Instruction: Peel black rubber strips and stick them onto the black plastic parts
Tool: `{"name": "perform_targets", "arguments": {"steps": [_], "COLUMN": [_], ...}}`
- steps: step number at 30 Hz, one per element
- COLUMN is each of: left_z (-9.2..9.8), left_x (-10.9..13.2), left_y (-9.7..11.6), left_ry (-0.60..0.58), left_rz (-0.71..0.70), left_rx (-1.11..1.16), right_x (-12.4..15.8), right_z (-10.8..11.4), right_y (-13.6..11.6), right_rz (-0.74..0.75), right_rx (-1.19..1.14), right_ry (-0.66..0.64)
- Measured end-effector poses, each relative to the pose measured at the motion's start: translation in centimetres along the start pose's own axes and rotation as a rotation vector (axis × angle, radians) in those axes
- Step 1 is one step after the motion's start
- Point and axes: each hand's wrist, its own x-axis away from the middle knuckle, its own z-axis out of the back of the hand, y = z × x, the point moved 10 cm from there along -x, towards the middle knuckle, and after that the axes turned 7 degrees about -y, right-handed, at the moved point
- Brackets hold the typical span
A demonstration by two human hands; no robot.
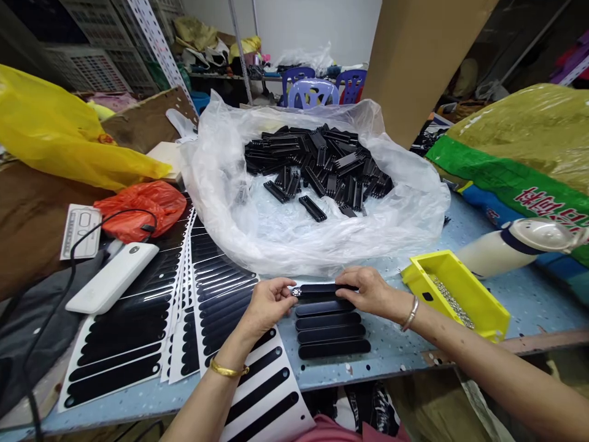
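Observation:
A black strip with rounded ends (319, 291) lies at the back of a short column of similar strips (332, 334) on the blue table. At its left end sits a small round silvery piece (297, 292), pinched between the thumb and finger of my left hand (272, 302). The fingers of my right hand (368, 291) are closed on the strip's right end. Beside and partly under my left forearm are white sheets bearing black strips (221, 294). A yellow tray (478, 307) with small metal pieces stands to the right of my right hand.
Behind my hands, a large clear plastic bag (257, 245) holds a heap of black parts (317, 159). A white power bank (113, 279) and a red bag (142, 212) are at left. A pale bottle (501, 248) lies by a green and yellow sack (519, 153) at right.

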Motion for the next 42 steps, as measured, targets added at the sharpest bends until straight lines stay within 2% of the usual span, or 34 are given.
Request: {"name": "perform_targets", "arguments": {"steps": [8,21,29,42], "left_z": [0.0,0.0,0.1,0.0], "left_x": [-0.1,-0.1,0.0,-0.1], "left_y": [-0.6,-1.0,-0.8,0.1], "left_ry": [-0.038,-0.045,-0.029,-0.065], "left_rz": [0.055,0.059,0.079,0.018], "left_rx": [0.090,0.093,0.097,0.041], "right_x": [-1.1,-1.6,-1.9,-1.9], "right_z": [-0.8,-1.4,-1.7,-1.9], "right_y": [-1.4,-1.5,-1.9,-1.6], "right_rz": [0.051,0.056,0.056,0.043], "right_rx": [0.053,0.118,0.157,0.187], "right_ry": [-0.056,-0.098,-0.140,-0.143]}}
